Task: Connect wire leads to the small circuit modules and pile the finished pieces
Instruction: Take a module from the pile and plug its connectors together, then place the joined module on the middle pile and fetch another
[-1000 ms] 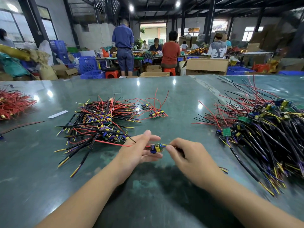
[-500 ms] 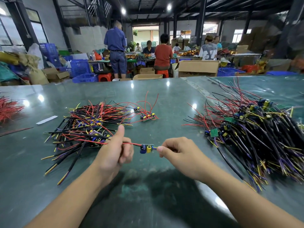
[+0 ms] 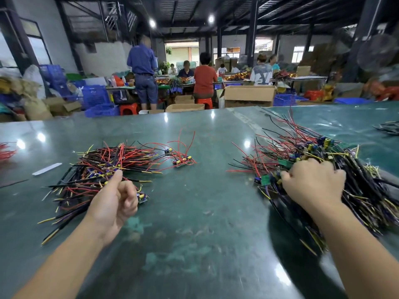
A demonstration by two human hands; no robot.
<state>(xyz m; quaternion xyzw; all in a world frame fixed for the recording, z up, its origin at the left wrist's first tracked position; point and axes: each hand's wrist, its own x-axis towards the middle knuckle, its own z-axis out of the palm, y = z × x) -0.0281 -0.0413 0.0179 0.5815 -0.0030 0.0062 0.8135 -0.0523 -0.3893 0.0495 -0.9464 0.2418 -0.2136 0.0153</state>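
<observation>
Green and glossy, the tabletop (image 3: 194, 212) carries two heaps of wired parts. Toward its left edge lies a pile of finished pieces (image 3: 103, 169), red and black wires with yellow tips spread in a fan. The left hand (image 3: 114, 203) sits at the near right side of that pile, fingers curled into the palm and thumb raised; a small module (image 3: 142, 197) pokes out just beside the knuckles, but whether the fingers grip its wire or have let it go cannot be told. Toward the right edge lies a bigger heap of modules (image 3: 323, 165) with dark wires trailing to the near edge. The right hand (image 3: 313, 184) rests on top of this heap, fingers bent down into the wires, clutching among them. A white strip (image 3: 47, 168) lies near the far left.
</observation>
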